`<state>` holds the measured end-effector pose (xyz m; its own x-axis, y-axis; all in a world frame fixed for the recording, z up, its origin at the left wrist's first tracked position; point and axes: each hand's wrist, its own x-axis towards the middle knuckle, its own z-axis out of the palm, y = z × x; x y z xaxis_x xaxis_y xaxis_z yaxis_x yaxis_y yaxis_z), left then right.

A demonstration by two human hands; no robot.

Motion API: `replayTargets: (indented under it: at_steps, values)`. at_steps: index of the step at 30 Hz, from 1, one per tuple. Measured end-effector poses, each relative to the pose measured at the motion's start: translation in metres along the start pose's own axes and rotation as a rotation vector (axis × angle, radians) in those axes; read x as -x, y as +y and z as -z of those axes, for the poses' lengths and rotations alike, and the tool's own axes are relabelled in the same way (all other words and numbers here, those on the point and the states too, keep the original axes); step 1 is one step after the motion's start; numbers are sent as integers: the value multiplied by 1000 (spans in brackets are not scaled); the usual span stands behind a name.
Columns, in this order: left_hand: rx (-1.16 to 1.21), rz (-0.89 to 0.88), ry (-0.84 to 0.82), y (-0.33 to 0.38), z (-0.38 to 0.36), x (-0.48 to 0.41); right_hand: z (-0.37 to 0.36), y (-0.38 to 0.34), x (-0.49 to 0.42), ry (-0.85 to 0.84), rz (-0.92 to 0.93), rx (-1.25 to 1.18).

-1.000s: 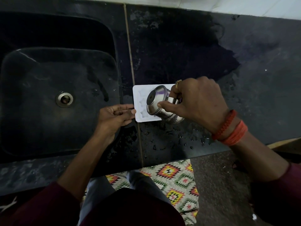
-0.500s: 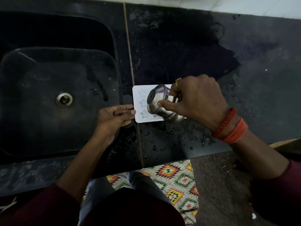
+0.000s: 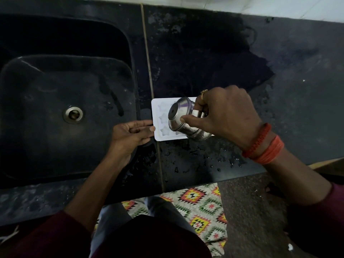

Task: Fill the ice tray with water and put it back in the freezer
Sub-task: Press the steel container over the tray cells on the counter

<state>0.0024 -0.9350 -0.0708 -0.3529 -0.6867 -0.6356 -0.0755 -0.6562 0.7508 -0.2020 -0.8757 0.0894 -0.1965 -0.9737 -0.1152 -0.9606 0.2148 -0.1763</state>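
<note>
A white ice tray [image 3: 160, 120] with star-shaped cells lies flat on the dark counter, just right of the sink. My left hand [image 3: 130, 134] lies beside its left edge, straight fingertips touching the rim. My right hand [image 3: 223, 116] grips a small steel cup [image 3: 183, 116], tipped far over above the tray with its base facing me. The cup and hand hide the tray's right half. Whether water is flowing cannot be told.
A deep black sink [image 3: 55, 101] with a metal drain [image 3: 73, 114] fills the left. The black counter [image 3: 279, 71] is wet, with droplets [image 3: 204, 159] near its front edge. A patterned floor mat [image 3: 201, 205] lies below.
The steel cup has tipped slightly further over the tray. My left hand has stayed at the tray's left edge.
</note>
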Motion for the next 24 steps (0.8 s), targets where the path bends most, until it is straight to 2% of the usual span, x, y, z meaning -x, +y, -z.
replayTargets:
  at_steps: [24]
  values:
    - [-14, -7, 19, 1, -2, 2, 12, 5, -15, 21, -21, -69]
